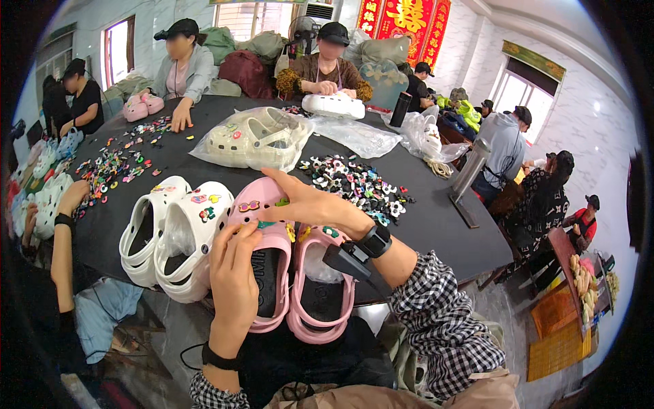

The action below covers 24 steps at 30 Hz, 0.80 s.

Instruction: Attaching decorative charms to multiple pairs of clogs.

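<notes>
A pink clog (253, 193) stands in front of me at the table's near edge, its toe pointing away and its black insole showing. My left hand (235, 278) has its fingers bent against the front of the clog's opening, beside a green charm (266, 224). Across the toe from the right reaches my right hand (325, 208), its fingers gripping the upper; part of its grip is hidden. Beside it on the right sits the matching pink clog (325, 334), with charms and clear plastic inside. Two white clogs (193, 208) with colourful charms stand to the left.
Loose charms lie in a pile (357, 183) beyond my right hand and in another (116, 163) at left. A bagged cream pair of clogs (255, 138) is ahead. A metal stand (470, 177) rises at right. A co-worker's arm (65, 235) reaches in from the left; others sit across the table.
</notes>
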Each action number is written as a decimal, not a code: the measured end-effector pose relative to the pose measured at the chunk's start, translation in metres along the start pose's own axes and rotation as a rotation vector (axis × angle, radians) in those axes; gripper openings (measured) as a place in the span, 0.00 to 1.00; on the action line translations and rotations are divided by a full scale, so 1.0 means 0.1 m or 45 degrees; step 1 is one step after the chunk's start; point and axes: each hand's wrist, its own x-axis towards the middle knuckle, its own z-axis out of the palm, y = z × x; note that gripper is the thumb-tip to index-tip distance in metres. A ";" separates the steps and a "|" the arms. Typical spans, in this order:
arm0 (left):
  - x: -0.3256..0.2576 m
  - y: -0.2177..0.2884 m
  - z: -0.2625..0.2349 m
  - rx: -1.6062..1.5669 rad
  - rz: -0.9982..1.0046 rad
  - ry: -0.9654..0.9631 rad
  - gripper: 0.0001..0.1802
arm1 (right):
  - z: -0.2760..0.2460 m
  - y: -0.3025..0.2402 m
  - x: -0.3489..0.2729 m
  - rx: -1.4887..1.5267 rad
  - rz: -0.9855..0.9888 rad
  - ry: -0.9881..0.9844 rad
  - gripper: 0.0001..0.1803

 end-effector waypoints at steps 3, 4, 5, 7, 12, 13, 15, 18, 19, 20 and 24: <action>-0.02 -0.01 0.00 0.027 0.013 -0.001 0.14 | 0.00 -0.04 -0.02 0.006 0.082 -0.039 0.59; -0.03 -0.02 0.00 0.029 0.012 -0.001 0.14 | 0.01 -0.05 -0.02 -0.031 0.063 -0.044 0.59; -0.03 -0.01 0.00 0.040 0.016 -0.008 0.14 | 0.00 -0.08 -0.02 -0.070 0.044 -0.047 0.59; -0.03 0.00 0.01 0.052 0.020 -0.012 0.14 | -0.03 -0.16 -0.04 -0.025 0.069 -0.090 0.58; -0.06 -0.01 0.02 0.077 0.023 0.001 0.15 | -0.05 -0.24 -0.02 -0.033 0.103 -0.160 0.58; -0.06 -0.01 0.03 0.081 0.020 0.005 0.15 | -0.05 -0.25 -0.03 -0.042 0.107 -0.153 0.57; -0.06 0.00 0.00 0.083 0.027 0.017 0.16 | -0.03 -0.28 -0.02 -0.011 0.110 -0.154 0.56; -0.05 -0.02 0.01 0.053 0.017 0.003 0.17 | -0.03 -0.23 -0.03 -0.062 0.104 -0.170 0.51; -0.05 -0.04 0.02 0.034 0.016 0.000 0.18 | -0.04 -0.22 -0.03 -0.038 0.111 -0.179 0.51; -0.05 -0.04 0.02 0.039 0.011 0.004 0.18 | -0.05 -0.21 -0.03 -0.040 0.106 -0.185 0.51; -0.02 -0.02 0.03 0.011 0.020 -0.010 0.18 | -0.11 -0.22 -0.09 -0.049 0.156 -0.158 0.49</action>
